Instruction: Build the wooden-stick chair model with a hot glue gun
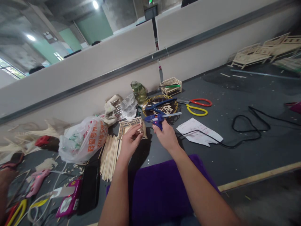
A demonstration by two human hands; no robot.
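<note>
My left hand (130,138) grips a miniature bench (127,124) made of thin wooden sticks, its fingers closed at the right end and partly hiding it. In my right hand (167,137) is a blue hot glue gun (156,120). A clear glue stick (173,115) pokes out of its back, and its nozzle points left towards the bench. Loose wooden sticks (110,157) lie side by side left of my left forearm. Behind the glue gun, a yellow-rimmed basket (144,108) contains short stick pieces and blue-handled pliers (162,103).
Scissors (198,106) and a paper sheet (199,130) lie to the right, a black cable (231,147) crossing the paper. A stuffed plastic bag (82,139) and a phone (88,186) are on the left. Another person's hand (7,179) shows at the left edge. Finished stick models (250,57) stand far right.
</note>
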